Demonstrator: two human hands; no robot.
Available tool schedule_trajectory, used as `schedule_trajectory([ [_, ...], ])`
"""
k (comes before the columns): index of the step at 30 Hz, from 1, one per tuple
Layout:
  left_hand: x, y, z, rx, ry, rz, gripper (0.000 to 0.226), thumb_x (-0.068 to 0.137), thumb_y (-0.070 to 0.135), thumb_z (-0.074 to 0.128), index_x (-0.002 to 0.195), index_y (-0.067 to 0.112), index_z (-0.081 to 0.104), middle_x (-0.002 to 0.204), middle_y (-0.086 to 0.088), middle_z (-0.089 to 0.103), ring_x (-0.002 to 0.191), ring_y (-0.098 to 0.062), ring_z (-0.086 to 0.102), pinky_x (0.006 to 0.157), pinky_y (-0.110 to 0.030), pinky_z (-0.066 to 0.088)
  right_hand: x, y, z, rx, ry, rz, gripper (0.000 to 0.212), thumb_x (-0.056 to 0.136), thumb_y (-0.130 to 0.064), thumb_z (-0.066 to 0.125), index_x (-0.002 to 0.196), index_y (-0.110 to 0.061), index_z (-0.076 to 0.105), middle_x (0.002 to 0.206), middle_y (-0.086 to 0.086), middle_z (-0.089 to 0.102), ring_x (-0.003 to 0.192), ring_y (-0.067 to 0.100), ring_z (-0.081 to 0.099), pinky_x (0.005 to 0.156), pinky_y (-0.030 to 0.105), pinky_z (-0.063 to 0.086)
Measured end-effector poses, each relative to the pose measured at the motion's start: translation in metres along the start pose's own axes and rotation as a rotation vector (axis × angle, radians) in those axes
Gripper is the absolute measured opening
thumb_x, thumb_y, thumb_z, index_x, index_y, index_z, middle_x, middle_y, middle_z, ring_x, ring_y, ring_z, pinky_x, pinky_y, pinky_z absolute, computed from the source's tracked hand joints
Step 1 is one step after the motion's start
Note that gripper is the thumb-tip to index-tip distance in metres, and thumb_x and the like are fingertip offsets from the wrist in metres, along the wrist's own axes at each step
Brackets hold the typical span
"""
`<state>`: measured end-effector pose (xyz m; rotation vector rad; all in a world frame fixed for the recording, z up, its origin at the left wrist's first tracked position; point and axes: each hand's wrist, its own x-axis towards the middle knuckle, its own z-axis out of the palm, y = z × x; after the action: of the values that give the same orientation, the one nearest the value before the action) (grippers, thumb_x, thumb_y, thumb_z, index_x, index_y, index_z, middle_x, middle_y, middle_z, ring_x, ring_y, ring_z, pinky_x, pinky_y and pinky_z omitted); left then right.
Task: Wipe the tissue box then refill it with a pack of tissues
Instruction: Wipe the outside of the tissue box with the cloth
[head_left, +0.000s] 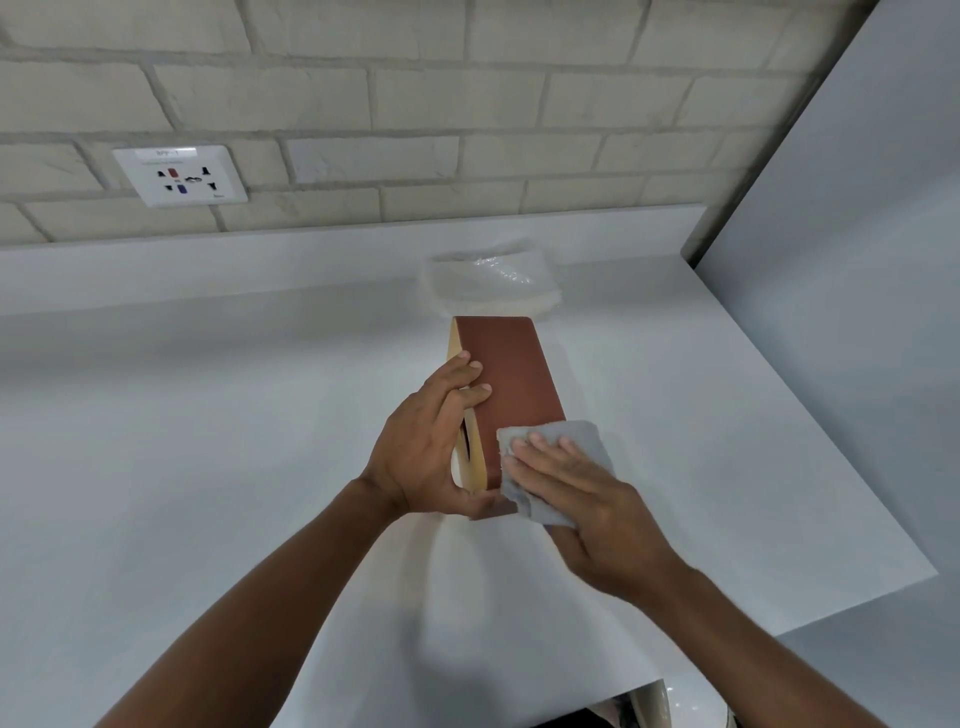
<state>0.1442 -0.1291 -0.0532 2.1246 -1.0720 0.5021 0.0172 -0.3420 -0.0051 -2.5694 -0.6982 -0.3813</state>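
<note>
Tissue box (511, 379) points lengthwise away, left hand (421, 457) curled round its left edge, flat-fingered right hand (587, 499) pressing cloth (582, 441) on its near end (tissue pack (493, 283) beyond).

Brown tissue box (511, 379) on edge, slot face leftward, grey cloth (582, 441) against near end; clear-wrapped pack of tissues (491, 283) behind.

Even, diffuse white light fills the scene, bright and without harsh contrast. Just below the tissue box (511, 379), a soft-edged grey shadow spreads over the white counter (208, 441). Behind the box, the plastic of the pack of tissues (491, 283) carries small glints of glare. Far from the box, the courses of the brick wall (467, 104) bow with wide-angle distortion, and fine detail is slightly soft throughout.
</note>
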Motion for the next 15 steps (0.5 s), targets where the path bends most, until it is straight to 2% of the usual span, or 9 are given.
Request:
schedule_trajectory([
  [4, 0.001, 0.000, -0.001, 0.001, -0.018, -0.011, 0.107, 0.062, 0.076, 0.075, 0.133, -0.002, 0.057, 0.147, -0.019, 0.053, 0.151, -0.033, 0.039, 0.107, -0.045, 0.052, -0.003, 0.020, -0.011, 0.026, 0.125, 0.205, 0.045, 0.094, -0.012, 0.052, 0.139, -0.011, 0.053, 0.149, 0.000, 0.046, 0.140, 0.012, 0.040, 0.111, 0.044, 0.039],
  [8, 0.001, -0.002, 0.002, 0.007, -0.023, 0.003, 0.111, 0.060, 0.078, 0.074, 0.131, -0.005, 0.059, 0.145, -0.021, 0.055, 0.149, -0.036, 0.041, 0.109, -0.047, 0.050, 0.000, -0.008, 0.008, -0.145, -0.023, -0.055, 0.048, 0.094, -0.010, 0.049, 0.143, -0.009, 0.048, 0.152, 0.005, 0.043, 0.145, 0.018, 0.033, 0.119, 0.039, 0.029],
  [13, 0.000, -0.006, 0.004, 0.013, -0.016, 0.042, 0.108, 0.067, 0.081, 0.068, 0.130, -0.006, 0.059, 0.144, -0.022, 0.055, 0.148, -0.039, 0.041, 0.113, -0.049, 0.047, 0.002, -0.014, 0.014, -0.198, -0.022, -0.087, 0.047, 0.097, -0.009, 0.044, 0.144, -0.009, 0.047, 0.153, 0.005, 0.041, 0.146, 0.019, 0.032, 0.118, 0.040, 0.030],
  [15, 0.001, -0.005, 0.002, 0.012, -0.023, 0.034, 0.107, 0.062, 0.076, 0.075, 0.130, -0.006, 0.059, 0.144, -0.021, 0.055, 0.148, -0.037, 0.041, 0.111, -0.048, 0.049, -0.007, -0.008, 0.011, -0.211, -0.026, -0.100, 0.049, 0.094, -0.007, 0.046, 0.143, -0.009, 0.048, 0.153, 0.005, 0.041, 0.145, 0.020, 0.033, 0.116, 0.041, 0.033],
])
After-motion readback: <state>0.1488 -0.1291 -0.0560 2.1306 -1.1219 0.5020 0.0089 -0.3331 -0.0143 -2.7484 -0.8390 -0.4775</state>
